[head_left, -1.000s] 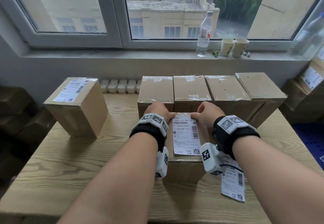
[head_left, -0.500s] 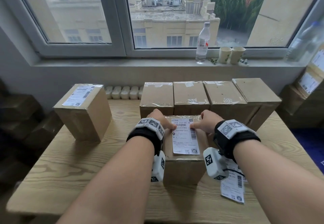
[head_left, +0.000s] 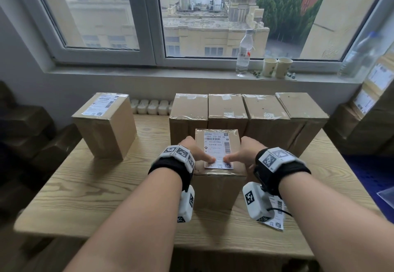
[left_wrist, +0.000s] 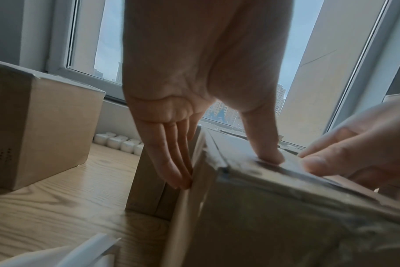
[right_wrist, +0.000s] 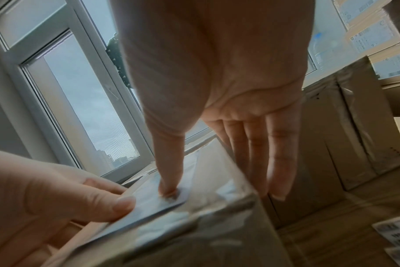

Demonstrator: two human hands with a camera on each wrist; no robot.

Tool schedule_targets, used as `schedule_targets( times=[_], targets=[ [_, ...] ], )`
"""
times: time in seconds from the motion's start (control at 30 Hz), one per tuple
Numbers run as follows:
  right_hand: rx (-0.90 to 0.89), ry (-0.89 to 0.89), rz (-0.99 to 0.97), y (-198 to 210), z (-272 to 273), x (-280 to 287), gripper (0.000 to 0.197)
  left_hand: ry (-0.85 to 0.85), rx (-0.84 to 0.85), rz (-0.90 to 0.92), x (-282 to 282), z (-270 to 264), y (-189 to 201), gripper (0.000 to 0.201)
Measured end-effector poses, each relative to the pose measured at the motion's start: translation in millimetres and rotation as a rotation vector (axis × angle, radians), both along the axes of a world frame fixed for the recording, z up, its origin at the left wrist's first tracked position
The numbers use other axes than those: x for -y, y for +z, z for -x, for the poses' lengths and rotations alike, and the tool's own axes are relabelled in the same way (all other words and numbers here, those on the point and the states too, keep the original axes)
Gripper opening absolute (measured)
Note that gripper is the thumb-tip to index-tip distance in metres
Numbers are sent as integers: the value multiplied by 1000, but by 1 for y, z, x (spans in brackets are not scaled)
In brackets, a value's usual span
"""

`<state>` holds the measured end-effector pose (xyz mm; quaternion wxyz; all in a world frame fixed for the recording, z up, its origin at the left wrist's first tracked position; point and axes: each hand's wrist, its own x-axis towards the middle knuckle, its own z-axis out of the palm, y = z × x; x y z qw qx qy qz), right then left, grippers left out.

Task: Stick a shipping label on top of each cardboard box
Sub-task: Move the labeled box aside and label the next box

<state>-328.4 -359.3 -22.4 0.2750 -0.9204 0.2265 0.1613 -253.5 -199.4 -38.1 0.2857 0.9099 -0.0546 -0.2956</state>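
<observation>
Shipping label [head_left: 217,150] lies flat, lengthwise front-to-back, seemingly squared to box [head_left: 219,188].

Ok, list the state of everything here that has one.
Front box: upright, taped shut, labelled.
Label: flat on the front box, both thumbs pressing its near end.
Left hand: open, fingers down the box's side.
Right hand: open, likewise.
Left box: labelled, standing apart.
Four back boxes: taped, unlabelled.
Spare labels: lying on the table.

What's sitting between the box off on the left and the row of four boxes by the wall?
In the head view, between the labelled box and the row of four boxes, bare wooden table; behind, a row of small white containers.
</observation>
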Motion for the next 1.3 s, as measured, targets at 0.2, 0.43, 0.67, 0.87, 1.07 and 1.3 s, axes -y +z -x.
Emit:
schedule_targets(
  times=[0.2,0.43,0.67,0.87,1.07,1.3],
  targets=[
    [-20,122,-22,-3,8,-5,85,-167,13,13,-4,19,3,109],
    [-19,64,-108,-6,19,-1,82,-158,2,200,-13,28,-2,53],
    [-6,-71,-124,16,15,1,42,44,-54,291,-23,20,4,27],
    [139,-96,-109,71,-4,-18,40,329,114,381,-48,0,47,20],
    [244,-45,-209,108,-31,-67,40,544,327,440,-103,-21,90,27],
    [244,36,-307,112,-83,-135,35,676,425,391,-171,-48,109,27]
  ],
)
